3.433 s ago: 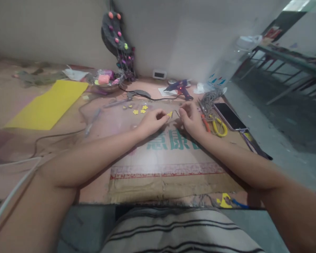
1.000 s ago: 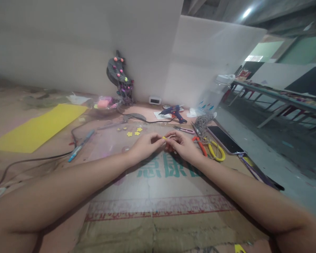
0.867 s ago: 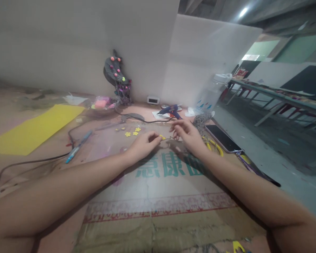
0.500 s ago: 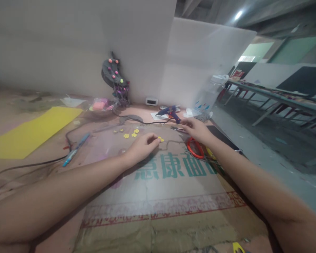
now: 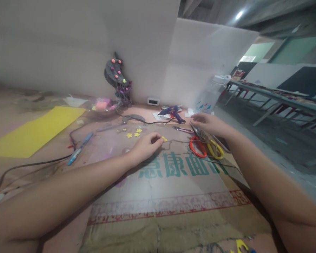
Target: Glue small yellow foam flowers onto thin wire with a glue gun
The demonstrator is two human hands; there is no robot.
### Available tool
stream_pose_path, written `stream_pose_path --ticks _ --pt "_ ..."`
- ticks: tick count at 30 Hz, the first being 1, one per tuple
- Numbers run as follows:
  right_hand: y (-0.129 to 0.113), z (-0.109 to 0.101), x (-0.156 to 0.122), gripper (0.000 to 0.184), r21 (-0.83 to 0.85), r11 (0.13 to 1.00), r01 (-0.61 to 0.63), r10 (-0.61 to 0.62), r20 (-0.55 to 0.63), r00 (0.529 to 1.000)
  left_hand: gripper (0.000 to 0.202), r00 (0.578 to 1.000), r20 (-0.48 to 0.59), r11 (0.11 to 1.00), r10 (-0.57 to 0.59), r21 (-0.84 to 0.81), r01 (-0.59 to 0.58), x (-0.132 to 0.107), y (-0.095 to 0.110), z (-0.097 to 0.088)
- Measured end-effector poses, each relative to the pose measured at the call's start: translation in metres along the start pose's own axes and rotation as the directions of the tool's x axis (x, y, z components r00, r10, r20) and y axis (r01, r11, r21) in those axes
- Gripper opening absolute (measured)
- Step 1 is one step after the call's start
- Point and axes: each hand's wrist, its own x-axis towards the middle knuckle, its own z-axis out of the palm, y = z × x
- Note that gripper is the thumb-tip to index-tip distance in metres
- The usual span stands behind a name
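Observation:
My left hand (image 5: 150, 144) pinches a small yellow flower (image 5: 164, 139) between thumb and fingertips, just above the cardboard (image 5: 158, 189). A thin brown cord (image 5: 176, 141) runs from beside that flower toward the right. Over the tools on the right, my right hand (image 5: 212, 123) is apart-fingered and loosely curved, with nothing visible in it. Below it lie red-handled scissors (image 5: 198, 147) and a yellow-handled tool (image 5: 216, 150). A tool with pink handles (image 5: 184, 130) rests left of its fingertips. More loose yellow flowers (image 5: 133, 133) lie beyond my left hand.
A blue glue gun (image 5: 173, 113) and a small white display (image 5: 153, 101) stand near the back panel. At right is a clear bottle (image 5: 210, 95). Left are a yellow sheet (image 5: 39, 131), a blue pen (image 5: 80, 149) and a black cable (image 5: 34, 164). A decorated grey crescent (image 5: 113, 73) stands behind.
My right hand has moved right, away from the glue gun and pink-handled tool, uncovering more of the scissors. My left hand keeps its pinch on the flower. The view has shifted slightly.

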Motion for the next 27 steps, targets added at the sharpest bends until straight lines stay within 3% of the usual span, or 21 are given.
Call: stream_pose_path --ticks 4,7,11,14,18,23,27 --pt "-0.009 -0.006 -0.009 0.030 0.001 1.000 0.018 -0.018 0.048 0.999 0.027 1.000 0.004 1.000 -0.002 -0.017 0.002 0.000 0.000 0.000" --pt "-0.009 0.001 -0.004 0.029 -0.056 0.998 -0.004 0.003 -0.024 1.000 0.027 1.000 0.003 1.000 0.012 -0.010 -0.012 0.001 0.000 0.000" --pt "0.001 0.017 0.028 0.035 -0.046 0.993 -0.108 0.103 -0.106 0.989 0.027 1.000 0.005 1.000 0.006 -0.022 -0.006 0.000 0.001 0.000" --pt "0.005 0.031 0.058 0.045 0.079 0.992 -0.103 0.106 -0.029 0.994 0.027 1.000 0.020 0.999 -0.004 -0.037 0.005 0.000 0.003 0.000" --pt "0.001 0.055 0.086 0.044 0.154 0.985 -0.074 0.068 0.042 0.997 0.027 1.000 0.018 1.000 0.002 -0.019 -0.001 0.000 0.002 0.001" --pt "-0.005 0.082 0.100 0.038 0.191 0.975 -0.117 0.123 -0.021 0.992 0.027 1.000 0.011 1.000 0.001 0.003 -0.001 0.000 0.002 0.001" --pt "-0.002 0.080 0.100 0.028 0.227 0.960 -0.163 0.185 -0.081 0.979 0.025 1.000 0.012 0.999 0.005 -0.034 -0.004 0.000 0.003 0.001"
